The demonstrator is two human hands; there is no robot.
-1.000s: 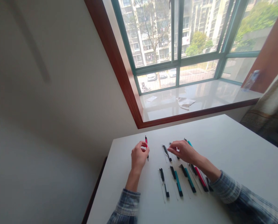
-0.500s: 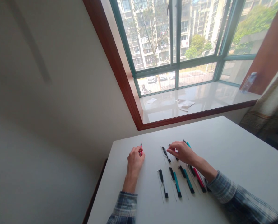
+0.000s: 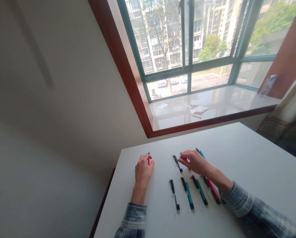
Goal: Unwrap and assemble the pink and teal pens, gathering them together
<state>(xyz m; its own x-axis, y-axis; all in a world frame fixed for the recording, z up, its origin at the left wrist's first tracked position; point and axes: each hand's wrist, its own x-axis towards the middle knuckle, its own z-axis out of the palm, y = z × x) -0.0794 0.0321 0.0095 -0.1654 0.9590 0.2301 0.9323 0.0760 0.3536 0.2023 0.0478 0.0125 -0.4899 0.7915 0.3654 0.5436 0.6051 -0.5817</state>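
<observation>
My left hand (image 3: 144, 168) is closed around a red pen (image 3: 149, 161), whose dark end sticks out past the fingers at the table's left side. My right hand (image 3: 192, 161) hovers over the back row of pen parts, thumb and fingers drawn together. Whatever may lie in that pinch is hidden; a bit of red shows under the fingers. Just left of it lies a set with a black grip piece (image 3: 175, 160) and a thin refill. In the front row are a black-and-clear pen set (image 3: 174, 194), teal barrels (image 3: 189, 195) and a red barrel (image 3: 213, 190), partly below my right forearm.
The white table (image 3: 148, 221) meets the wall on its left. Behind it, a window sill (image 3: 224, 99) holds a crumpled cloth (image 3: 198, 110), a slip of paper (image 3: 162, 106) and a clear bottle (image 3: 267, 86). A curtain (image 3: 279, 115) hangs at the right.
The red pen has shifted slightly within my left hand, with less of its upper end showing. My right hand stays almost in place. The whole view has moved a little.
</observation>
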